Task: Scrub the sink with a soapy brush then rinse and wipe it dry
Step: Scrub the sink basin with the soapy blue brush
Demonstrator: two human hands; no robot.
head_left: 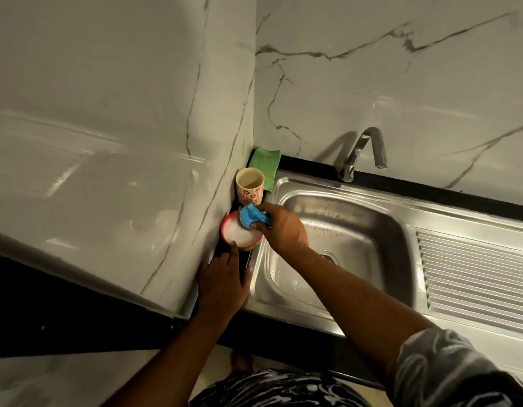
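Blue plastic brush (252,214) dipped in red-rimmed round bowl (224,229) of white suds, left edge of black worktop (307,165).
Gripped in curled right hand (283,229), just left of stainless steel sink (357,218); left hand (222,282) flat, fingers straight, fingertips touching bowl's near rim. Behind: floral cup (250,188), green cloth (264,164) in back corner.

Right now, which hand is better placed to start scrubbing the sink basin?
Right. The right hand grips the blue brush at the sink basin edge; the left hand only touches the soap bowl.
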